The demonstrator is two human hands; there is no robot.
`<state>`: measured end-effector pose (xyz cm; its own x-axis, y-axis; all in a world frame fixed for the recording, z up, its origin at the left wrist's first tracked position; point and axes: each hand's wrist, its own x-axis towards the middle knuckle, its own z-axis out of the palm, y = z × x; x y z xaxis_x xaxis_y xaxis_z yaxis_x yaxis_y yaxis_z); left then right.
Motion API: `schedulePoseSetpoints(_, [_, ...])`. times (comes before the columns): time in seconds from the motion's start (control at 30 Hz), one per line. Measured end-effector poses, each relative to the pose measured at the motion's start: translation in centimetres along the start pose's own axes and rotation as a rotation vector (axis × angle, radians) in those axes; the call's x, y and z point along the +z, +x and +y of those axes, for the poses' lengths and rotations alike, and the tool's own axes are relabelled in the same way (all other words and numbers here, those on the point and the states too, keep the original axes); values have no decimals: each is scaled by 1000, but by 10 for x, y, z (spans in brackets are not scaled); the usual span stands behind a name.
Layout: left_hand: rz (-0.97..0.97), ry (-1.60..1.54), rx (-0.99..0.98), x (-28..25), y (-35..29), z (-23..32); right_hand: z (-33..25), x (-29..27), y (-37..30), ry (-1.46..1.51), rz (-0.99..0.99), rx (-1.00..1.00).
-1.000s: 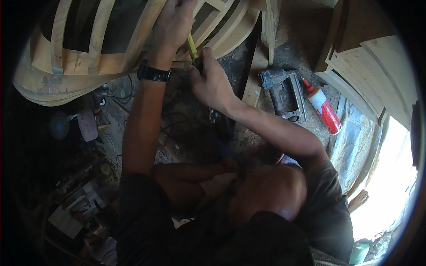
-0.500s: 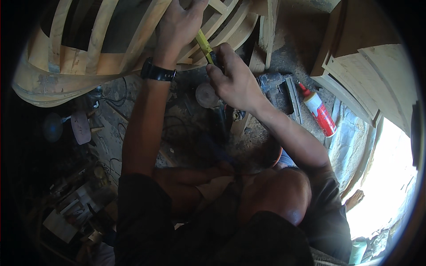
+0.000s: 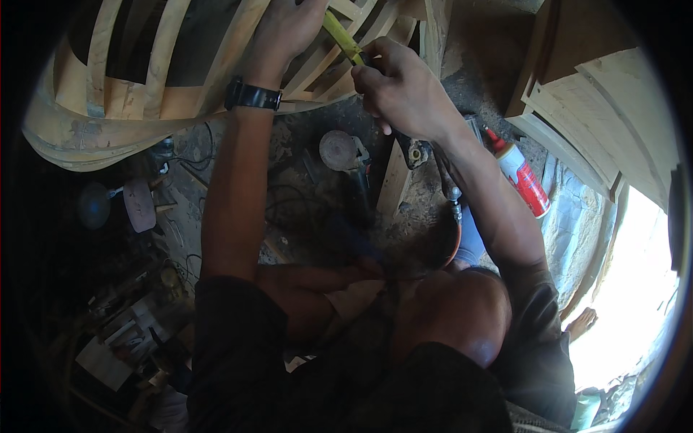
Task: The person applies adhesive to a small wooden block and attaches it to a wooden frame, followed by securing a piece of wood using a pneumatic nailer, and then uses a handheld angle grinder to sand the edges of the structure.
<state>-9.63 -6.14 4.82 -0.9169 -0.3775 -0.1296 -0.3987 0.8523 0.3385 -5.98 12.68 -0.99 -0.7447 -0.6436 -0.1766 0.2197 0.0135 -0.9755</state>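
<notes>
My right hand (image 3: 411, 90) is closed round the lower end of a yellow strip that looks like a tape measure (image 3: 343, 36). The strip slants up and left to my left hand (image 3: 285, 36), which is at the upper edge of the picture over the curved wooden ribs. The left fingers are mostly cut off or hidden, so their grip does not show. Pale ribs (image 3: 162, 61) rise from a curved wooden rim (image 3: 108, 141) left of that hand. The case of the tape, if there is one, is hidden in my right hand.
An angle grinder (image 3: 339, 151) with a round disc lies on the dirty floor, beside a wood offcut (image 3: 394, 180). An air tool with an orange hose (image 3: 456, 238) is partly under my right forearm. Right of it lies a red-and-white bottle (image 3: 521, 173). A panelled wooden structure (image 3: 613, 115) stands at right.
Both hands have shifted up in the picture; the right has also moved right, away from the left. More of the yellow strip and of the grinder now shows.
</notes>
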Motion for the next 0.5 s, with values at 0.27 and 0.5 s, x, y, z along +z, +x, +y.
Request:
schedulePoseSetpoints(0.27, [-16, 110, -97, -2, -2, 10, -1, -6, -3, -50, 7, -41])
schedulePoseSetpoints(0.5, [72, 129, -126, 0, -4, 16, -20, -18, 11, -142, -141, 23])
